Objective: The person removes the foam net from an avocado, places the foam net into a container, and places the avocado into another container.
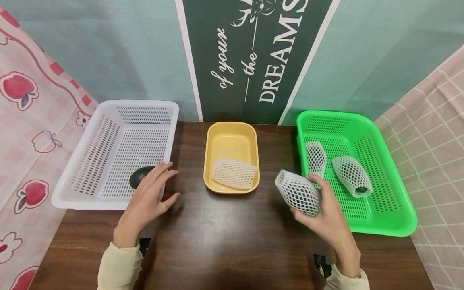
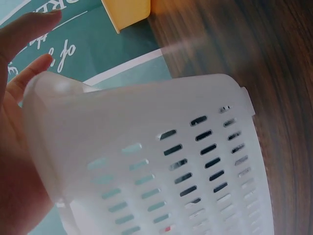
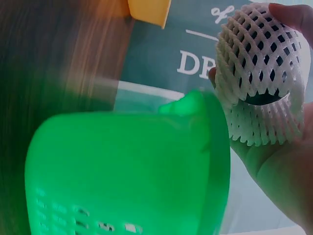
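My right hand point(image 1: 324, 211) grips a dark oval fruit in a white foam net point(image 1: 299, 193), thumb on the near side and fingers on the far side. It is beside the left wall of the green basket point(image 1: 393, 169). In the right wrist view the dark surface shows through the net's open end. My left hand point(image 1: 146, 201) reaches over the front right rim of the white basket point(image 1: 77, 161), fingers loosely spread and nothing gripped. Below it, partly hidden by the fingers, a bare dark oval fruit point(image 1: 138, 177) lies in that basket.
Two more foam-netted pieces, one upper left point(image 1: 315, 157) and one dark-ended point(image 1: 351, 175), lie in the green basket. Between the baskets a yellow tray point(image 1: 232, 141) bears a flat foam net point(image 1: 235, 174). Behind the brown table point(image 1: 224, 241) hangs a printed cloth point(image 1: 250, 48).
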{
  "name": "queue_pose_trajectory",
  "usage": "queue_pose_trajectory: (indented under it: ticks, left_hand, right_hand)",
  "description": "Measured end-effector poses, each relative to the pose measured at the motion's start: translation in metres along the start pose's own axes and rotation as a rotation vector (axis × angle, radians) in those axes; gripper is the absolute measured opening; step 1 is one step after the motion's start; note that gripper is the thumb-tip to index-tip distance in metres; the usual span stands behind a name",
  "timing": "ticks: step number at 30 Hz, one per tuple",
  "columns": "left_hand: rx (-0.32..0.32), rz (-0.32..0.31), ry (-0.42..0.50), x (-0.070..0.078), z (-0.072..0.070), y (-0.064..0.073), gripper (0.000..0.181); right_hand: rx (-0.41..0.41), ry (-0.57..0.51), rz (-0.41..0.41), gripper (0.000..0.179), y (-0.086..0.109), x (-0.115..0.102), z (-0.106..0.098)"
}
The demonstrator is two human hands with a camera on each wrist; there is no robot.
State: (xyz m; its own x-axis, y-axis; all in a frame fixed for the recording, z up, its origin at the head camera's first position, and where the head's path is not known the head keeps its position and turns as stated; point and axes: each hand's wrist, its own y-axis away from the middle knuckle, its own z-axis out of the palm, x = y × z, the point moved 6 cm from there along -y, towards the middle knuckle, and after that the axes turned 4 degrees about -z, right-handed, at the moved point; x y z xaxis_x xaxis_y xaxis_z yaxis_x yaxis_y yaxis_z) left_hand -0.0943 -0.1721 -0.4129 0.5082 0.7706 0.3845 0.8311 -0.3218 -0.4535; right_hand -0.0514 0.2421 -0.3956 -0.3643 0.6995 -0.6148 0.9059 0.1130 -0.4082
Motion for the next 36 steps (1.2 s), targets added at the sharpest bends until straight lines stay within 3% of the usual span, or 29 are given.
queue_pose_trajectory:
  ticks: [14, 28, 36]
  left_hand:
    - [-0.011, 0.028, 0.019, 0.015, 0.002, -0.001, 0.063]
    - [-0.044, 0.016, 0.032, 0.018, 0.007, 0.002, 0.063]
    - [-0.035, 0.030, 0.022, 0.021, 0.007, 0.002, 0.062]
  right_hand:
    - [-0.184, -0.060, -0.043, 0.087, 0.000, -0.013, 0.040]
    - [-0.412, -0.135, -0.111, 0.084, 0.013, -0.023, 0.103]
    - [-0.480, -0.134, -0.119, 0.080, 0.019, -0.022, 0.119]
